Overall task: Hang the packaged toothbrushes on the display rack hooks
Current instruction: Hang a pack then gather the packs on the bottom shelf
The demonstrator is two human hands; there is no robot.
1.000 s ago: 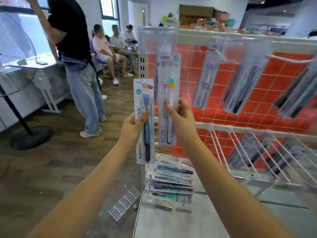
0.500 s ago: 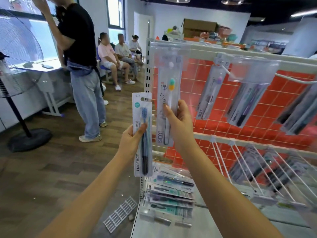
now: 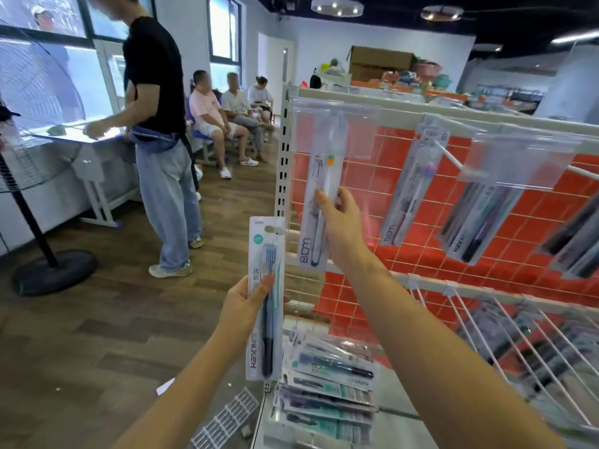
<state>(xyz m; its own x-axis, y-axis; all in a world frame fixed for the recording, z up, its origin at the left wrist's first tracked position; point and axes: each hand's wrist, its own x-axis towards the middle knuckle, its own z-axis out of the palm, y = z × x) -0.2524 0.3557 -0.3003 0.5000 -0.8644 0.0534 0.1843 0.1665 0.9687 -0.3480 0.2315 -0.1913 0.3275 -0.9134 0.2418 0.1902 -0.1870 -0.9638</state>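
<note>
You hold two packaged toothbrushes, one (image 3: 265, 299) at 7 o'clock, one (image 3: 319, 209) at 12. Three seated people (image 3: 233, 118) wait at 11, one person (image 3: 162, 131) stands at 10.

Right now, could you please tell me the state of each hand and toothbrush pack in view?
Left hand: grips the Hane pack, held upright, not hung.
Right hand: holds the BDM pack, raised against the top-left hook's clear tag.
Loose packs: stacked on the shelf.
Hung packs: dangling from rack hooks.
</note>
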